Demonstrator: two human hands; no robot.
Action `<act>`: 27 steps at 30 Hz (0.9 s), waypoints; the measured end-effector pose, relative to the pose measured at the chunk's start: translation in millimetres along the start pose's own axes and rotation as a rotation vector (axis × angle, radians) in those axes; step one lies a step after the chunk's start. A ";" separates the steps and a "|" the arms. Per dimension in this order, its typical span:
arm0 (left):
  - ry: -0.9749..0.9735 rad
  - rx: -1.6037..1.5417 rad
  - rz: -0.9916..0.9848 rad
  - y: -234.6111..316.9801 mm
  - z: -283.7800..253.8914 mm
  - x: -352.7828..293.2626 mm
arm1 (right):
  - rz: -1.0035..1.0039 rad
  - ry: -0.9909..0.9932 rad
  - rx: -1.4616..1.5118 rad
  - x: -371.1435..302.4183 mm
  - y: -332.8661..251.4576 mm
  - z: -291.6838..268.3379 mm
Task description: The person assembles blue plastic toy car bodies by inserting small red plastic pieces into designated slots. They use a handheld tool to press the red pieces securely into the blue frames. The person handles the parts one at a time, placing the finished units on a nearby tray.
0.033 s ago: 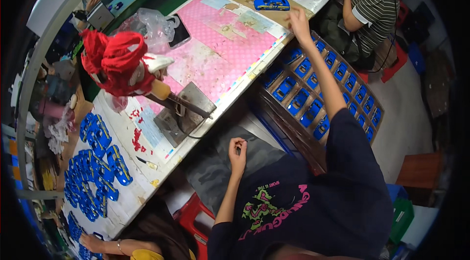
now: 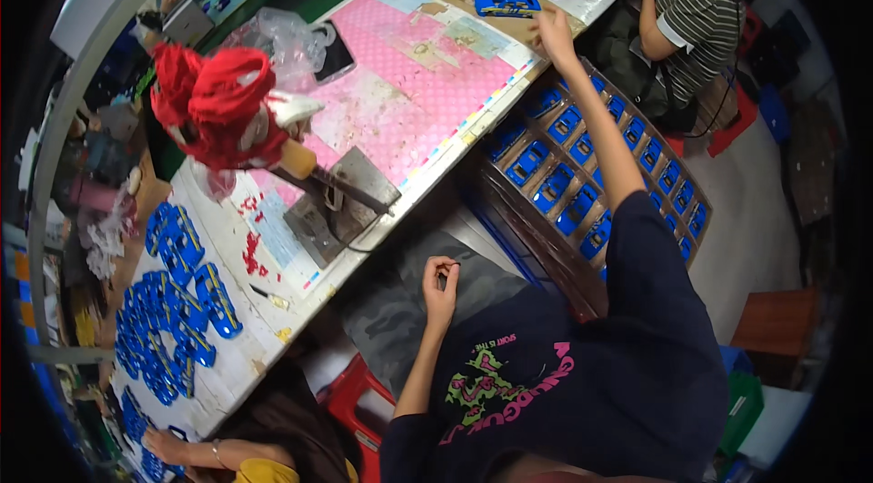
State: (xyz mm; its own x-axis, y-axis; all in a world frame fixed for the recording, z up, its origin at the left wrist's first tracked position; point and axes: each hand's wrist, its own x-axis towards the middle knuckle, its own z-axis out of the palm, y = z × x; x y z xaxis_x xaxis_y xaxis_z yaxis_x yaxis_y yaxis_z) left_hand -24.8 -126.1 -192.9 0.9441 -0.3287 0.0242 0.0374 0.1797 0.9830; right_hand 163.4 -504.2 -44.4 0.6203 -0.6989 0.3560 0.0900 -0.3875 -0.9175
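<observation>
Edging closer, the loosely spread right hand (image 2: 553,34) nears a blue toy car (image 2: 506,5), still outside the well-filled tray (image 2: 538,228) below that hand; left hand (image 2: 439,290) curled, contents unclear.

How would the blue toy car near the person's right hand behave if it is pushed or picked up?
The blue toy car would probably stay stiff, as its body looks like a moulded shell. Its long, low shape should make tipping unlikely. Its glossy-looking surface may be slightly slippery.
</observation>
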 end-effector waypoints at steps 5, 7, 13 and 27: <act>-0.042 -0.248 0.208 93.7 -1.5 -20.5 | 0.246 -0.233 -0.213 84.7 50.6 13.8; 0.014 -0.322 0.287 126.5 -5.3 -25.0 | 0.331 -0.298 -0.070 81.5 55.8 26.4; 0.099 -0.453 0.488 165.7 -19.2 -27.4 | 0.317 -0.204 0.176 72.9 56.6 30.8; 0.098 -0.480 0.468 168.4 -22.0 -26.3 | 0.306 -0.394 1.087 -97.1 -38.7 -54.8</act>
State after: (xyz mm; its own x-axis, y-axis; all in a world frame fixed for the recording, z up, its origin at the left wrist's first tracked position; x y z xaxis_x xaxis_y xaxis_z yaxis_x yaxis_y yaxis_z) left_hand -36.1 -66.8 -32.0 0.9209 -0.0344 0.3882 -0.2623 0.6820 0.6827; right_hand 57.0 -454.3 -33.8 0.9099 -0.3677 0.1923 0.3914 0.6069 -0.6917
